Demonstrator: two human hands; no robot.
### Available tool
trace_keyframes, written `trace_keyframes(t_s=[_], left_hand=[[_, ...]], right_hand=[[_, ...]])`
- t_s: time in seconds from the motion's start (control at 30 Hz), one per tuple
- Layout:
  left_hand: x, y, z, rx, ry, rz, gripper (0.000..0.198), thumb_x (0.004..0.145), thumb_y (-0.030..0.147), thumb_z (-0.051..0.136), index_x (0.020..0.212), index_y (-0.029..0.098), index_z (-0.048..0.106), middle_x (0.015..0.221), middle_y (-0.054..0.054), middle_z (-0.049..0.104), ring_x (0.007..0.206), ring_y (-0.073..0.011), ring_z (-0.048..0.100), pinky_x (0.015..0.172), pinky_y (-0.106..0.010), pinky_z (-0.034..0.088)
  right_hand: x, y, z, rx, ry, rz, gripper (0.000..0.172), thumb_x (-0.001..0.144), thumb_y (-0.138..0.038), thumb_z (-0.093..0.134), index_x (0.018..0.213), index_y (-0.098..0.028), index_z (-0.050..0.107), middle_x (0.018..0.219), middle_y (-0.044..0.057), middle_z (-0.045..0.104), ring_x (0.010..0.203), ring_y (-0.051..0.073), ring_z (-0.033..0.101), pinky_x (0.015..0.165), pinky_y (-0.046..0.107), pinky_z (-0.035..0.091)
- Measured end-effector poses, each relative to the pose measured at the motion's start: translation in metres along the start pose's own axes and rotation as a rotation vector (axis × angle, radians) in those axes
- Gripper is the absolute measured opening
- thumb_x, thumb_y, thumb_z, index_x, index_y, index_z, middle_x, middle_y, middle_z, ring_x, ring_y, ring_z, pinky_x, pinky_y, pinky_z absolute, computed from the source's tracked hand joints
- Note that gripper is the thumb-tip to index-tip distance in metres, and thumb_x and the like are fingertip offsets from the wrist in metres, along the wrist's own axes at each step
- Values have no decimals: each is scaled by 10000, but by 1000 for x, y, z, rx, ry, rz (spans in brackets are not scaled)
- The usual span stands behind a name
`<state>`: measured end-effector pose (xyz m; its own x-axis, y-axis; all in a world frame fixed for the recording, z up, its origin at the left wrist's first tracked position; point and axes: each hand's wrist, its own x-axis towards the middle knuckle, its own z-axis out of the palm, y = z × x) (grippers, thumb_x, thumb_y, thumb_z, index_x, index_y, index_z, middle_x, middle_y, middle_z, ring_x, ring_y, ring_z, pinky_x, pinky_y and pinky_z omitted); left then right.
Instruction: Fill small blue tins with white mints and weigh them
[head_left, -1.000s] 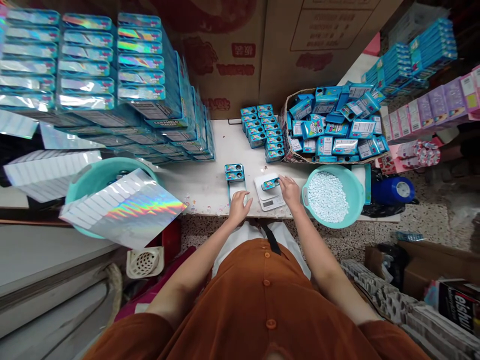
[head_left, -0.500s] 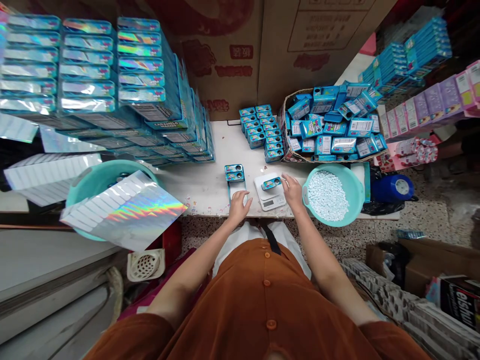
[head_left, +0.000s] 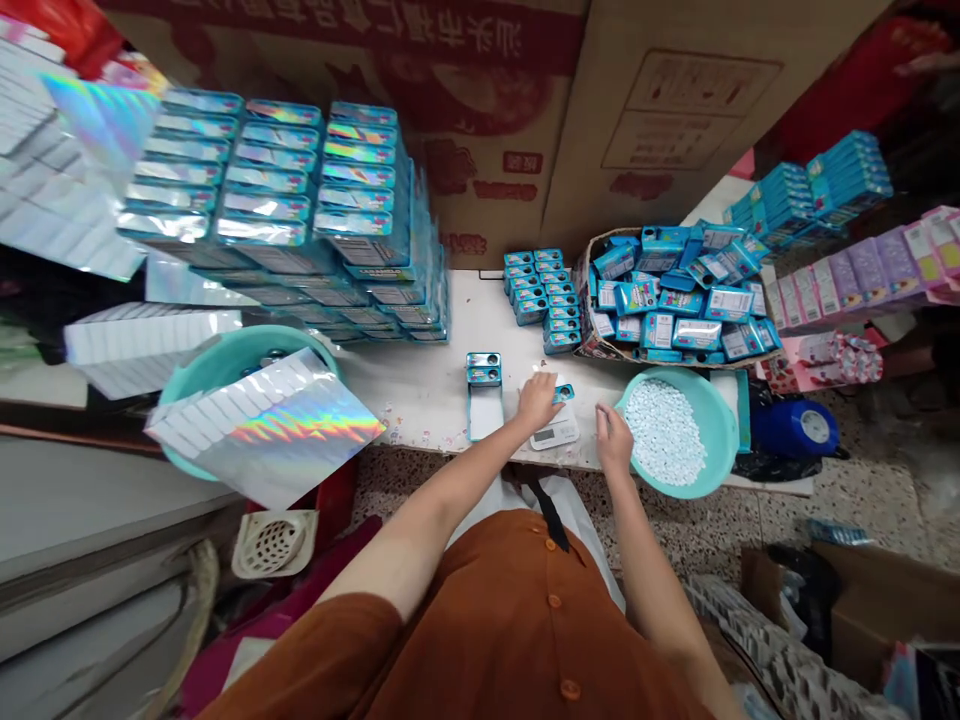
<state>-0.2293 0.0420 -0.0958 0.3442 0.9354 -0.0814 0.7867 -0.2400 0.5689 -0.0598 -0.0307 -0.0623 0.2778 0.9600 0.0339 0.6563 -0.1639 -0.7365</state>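
Overhead, we look down on a person in a rust-coloured buttoned garment at a white table (head_left: pixel 420 385) crowded with packaging stock. We see the left hand (head_left: pixel 538 400) reached across onto a small white scale (head_left: pixel 556 434), its fingers bent over the near end of a small blue tin (head_left: pixel 564 393) that sits on the scale's platform. At this size we cannot tell whether the fingers actually pinch the tin or only rest on it. The right hand (head_left: pixel 613 441) lies on the table edge, just beside the rim of a teal basin (head_left: pixel 721 402) filled with white pellets (head_left: pixel 664 432), its fingers loosely bent and holding nothing.

To the left of the scale, we note two more tins (head_left: pixel 484 368) stacked at the far end of a blue-edged white tray (head_left: pixel 485 413). Behind them stand neat rows of tins (head_left: pixel 541 285), next to a carton (head_left: pixel 582 262) heaped with blue boxes (head_left: pixel 675 300). Tall stacks of blue packs (head_left: pixel 352 215) fill the table's left side, and a holographic sheet (head_left: pixel 279 425) lies across a second teal basin (head_left: pixel 219 352).
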Motion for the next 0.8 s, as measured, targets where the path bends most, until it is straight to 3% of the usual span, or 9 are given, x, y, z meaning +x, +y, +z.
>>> trace_keyframes(t_s=[0.13,0.27,0.37,0.43,0.5,0.67,0.8], left_hand=[[-7,1,-7,28,-93,12,244,785,242,613,1008,167,548,1010,-127,593,1010,-279,537,850,-415,407],[-55,-21,-40,32,-72,11,335,782,215,590,1108,205,513,1089,-94,579,1067,-261,510,871,-394,397],[-87,-49,-67,83,-57,-54,358,792,207,560,1145,223,504,1122,-80,576,1073,-257,509,871,-388,400],[-98,-69,-77,130,-54,-91,352,786,195,560,1135,220,517,1105,-82,584,1060,-263,521,859,-393,409],[-99,-86,-80,167,-53,-98,350,779,180,566,1126,214,525,1091,-86,590,1049,-267,532,850,-399,419],[-80,-109,-67,223,-6,-67,325,803,214,565,1125,197,523,1108,-101,573,1063,-270,525,865,-391,430],[-69,-115,-58,246,-8,-8,330,809,208,562,1135,196,518,1113,-100,563,1056,-262,519,866,-383,444]], right_hand=[[-16,17,-12,8,64,52,283,849,-384,503,1016,-235,678,1032,71,692,966,212,629,910,358,444],[-28,33,-13,-71,69,127,366,864,-414,441,1043,-191,671,1075,101,681,1003,235,618,896,357,449],[-33,33,1,-138,2,147,428,879,-403,375,1072,-144,657,1043,120,689,970,240,625,874,352,458],[-36,23,20,-132,-117,111,429,884,-380,358,1097,-143,645,1020,113,694,936,228,632,858,343,468],[-39,7,44,-131,-320,38,405,892,-344,354,1140,-175,625,1047,89,691,948,210,630,857,323,470],[-49,-35,111,-342,-849,-209,438,914,-246,342,1334,-262,468,1174,62,648,1039,204,608,872,302,446],[-57,-45,141,-549,-1022,-268,473,886,-153,334,1343,-194,449,1075,133,671,987,246,629,807,332,458]])
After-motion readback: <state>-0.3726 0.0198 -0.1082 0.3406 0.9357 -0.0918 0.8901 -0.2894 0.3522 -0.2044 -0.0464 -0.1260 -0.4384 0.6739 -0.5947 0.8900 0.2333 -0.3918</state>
